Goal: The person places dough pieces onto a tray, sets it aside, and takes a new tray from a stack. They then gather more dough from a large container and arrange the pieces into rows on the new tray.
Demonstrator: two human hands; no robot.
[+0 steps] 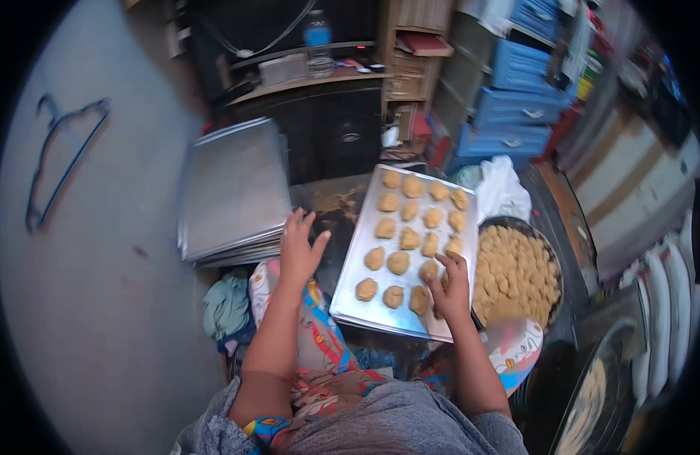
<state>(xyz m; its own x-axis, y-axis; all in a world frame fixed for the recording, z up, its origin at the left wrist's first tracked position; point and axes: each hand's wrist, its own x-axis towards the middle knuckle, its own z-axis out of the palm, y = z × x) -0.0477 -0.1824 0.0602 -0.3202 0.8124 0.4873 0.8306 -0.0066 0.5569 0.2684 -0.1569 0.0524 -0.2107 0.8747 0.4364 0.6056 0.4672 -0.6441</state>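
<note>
Right hand [452, 290] over lower right part of metal baking tray [348, 300], fingers half curled among the dough lumps [398, 263]; palm and forearm hide what is under them, so can't tell if a lump is pinched or only touched. Main risk right there: fingertips sit very close to neighbouring lumps, so a sideways brush could smear one, flatten it or push two together. Lumps near those fingers look packed tighter than the ones toward the tray's left side, so sticking there seems likelier. Left hand [298, 246] is released, fingers spread, nothing in it, just beside the near right corner of the stacked trays [236, 189]; contact unclear. It isn't on the baking tray's rim, so a press or drag from the right fingers might skid or tip the tray; its support is mostly hidden, can't judge how steady. Stack next to the left fingers looks unevenly lined up, so a knock could shift the upper ones. Wide round pan [560, 290], heaped with more lumps, is just beyond the right hand's outer side; a forearm swing could catch its rim or squash the heap. Patterned-cloth knee [519, 350] below the right fingers is close to pan and tray, so a leg movement might jolt either one.
</note>
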